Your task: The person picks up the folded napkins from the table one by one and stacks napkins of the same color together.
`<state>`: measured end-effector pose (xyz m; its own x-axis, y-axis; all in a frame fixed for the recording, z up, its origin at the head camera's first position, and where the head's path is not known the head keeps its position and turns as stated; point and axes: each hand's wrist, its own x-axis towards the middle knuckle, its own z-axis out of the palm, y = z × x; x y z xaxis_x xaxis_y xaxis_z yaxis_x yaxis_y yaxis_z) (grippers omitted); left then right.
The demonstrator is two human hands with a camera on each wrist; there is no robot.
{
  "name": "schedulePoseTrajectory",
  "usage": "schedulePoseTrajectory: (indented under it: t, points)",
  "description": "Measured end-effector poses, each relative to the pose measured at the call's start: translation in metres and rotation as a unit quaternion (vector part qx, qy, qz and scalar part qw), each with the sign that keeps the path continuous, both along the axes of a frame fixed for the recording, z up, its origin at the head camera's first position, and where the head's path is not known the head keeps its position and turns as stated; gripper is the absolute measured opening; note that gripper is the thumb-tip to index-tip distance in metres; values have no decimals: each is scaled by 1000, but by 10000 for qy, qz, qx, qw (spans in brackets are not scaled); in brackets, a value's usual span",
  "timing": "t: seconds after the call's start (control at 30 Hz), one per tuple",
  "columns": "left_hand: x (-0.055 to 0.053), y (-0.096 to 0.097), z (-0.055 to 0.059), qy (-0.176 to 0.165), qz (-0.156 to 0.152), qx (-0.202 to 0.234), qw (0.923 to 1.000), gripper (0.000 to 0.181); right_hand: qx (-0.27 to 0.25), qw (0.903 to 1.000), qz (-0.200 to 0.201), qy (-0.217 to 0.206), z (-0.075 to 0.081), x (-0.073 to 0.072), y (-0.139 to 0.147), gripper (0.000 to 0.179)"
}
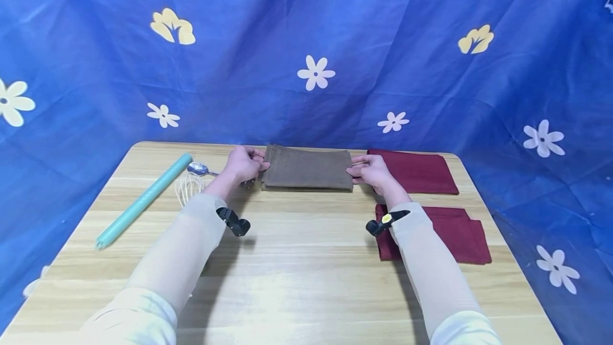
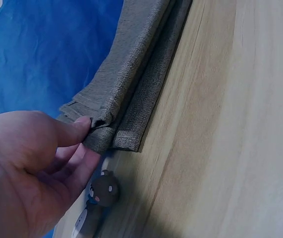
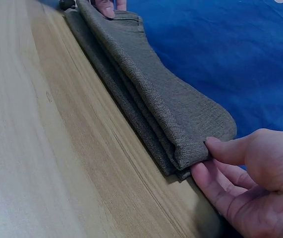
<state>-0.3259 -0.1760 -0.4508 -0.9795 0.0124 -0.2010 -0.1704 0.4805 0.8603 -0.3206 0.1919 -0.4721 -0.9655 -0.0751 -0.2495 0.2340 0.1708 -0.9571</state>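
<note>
A folded grey-brown cloth [image 1: 308, 169] lies at the far middle of the table, several layers thick. My left hand [image 1: 243, 164] pinches its left end between thumb and fingers; the left wrist view shows the thumb on top of the cloth [image 2: 131, 74] and fingers beneath. At the opposite end my right hand [image 1: 371, 172] pinches the near corner, thumb above and fingers below, as the right wrist view shows the hand [image 3: 255, 178] at the cloth's edge. Below the top fold, more layers rest close over the table.
Two folded dark red cloths, one farther [image 1: 416, 172] and one nearer [image 1: 455, 233], lie on the right. On the left are a green rolling pin [image 1: 143, 201], a whisk [image 1: 188, 188] and a spoon [image 1: 198, 169]. A small brown bear figure [image 2: 104, 188] sits beside my left hand.
</note>
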Motion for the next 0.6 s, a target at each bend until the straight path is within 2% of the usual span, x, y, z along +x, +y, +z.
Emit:
schedulePoseTrajectory:
  t: [0.17, 0.6]
  points:
    - [1, -2, -3, -67, -56, -76, 9999, 33, -25, 10000, -12, -11, -2, 0, 0, 43]
    - [0, -2, -3, 55, -49, -105, 9999, 32, -15, 10000, -61, 23, -1, 1, -1, 42]
